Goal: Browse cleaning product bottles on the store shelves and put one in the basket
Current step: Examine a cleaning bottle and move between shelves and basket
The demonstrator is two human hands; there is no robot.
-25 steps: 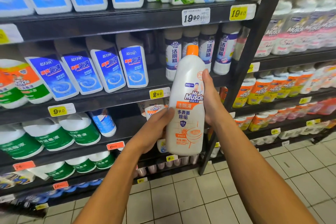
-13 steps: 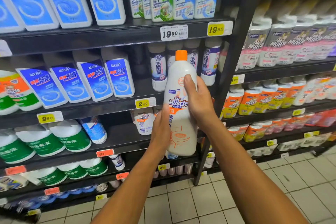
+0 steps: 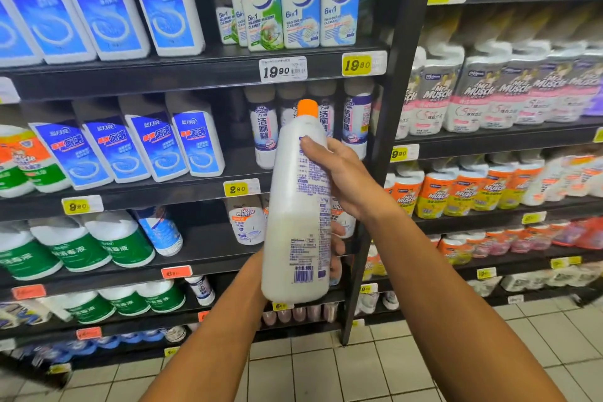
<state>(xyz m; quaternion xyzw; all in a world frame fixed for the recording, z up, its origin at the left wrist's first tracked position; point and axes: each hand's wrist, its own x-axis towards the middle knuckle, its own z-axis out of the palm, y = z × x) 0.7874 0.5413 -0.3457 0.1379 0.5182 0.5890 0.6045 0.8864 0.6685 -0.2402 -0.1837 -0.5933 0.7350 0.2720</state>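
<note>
Smooth white plastic bottle (image 3: 298, 206), orange cap (image 3: 307, 108)

A white bottle (image 3: 298, 206) with an orange cap (image 3: 307, 107) is held upright in front of dark store shelves (image 3: 195, 75), its back label and barcode facing the camera. The right hand (image 3: 339, 173) grips the upper body, thumb pressed on the label. The left hand (image 3: 336, 251) holds the lower part from behind, only fingertips showing at the bottle's right edge. Behind stand blue-labelled bottles (image 3: 153, 143), three Walch bottles (image 3: 300, 0) on the shelf above, and yellow price tags (image 3: 357, 65). Pale floor tiles (image 3: 326, 375) lie below.
</note>
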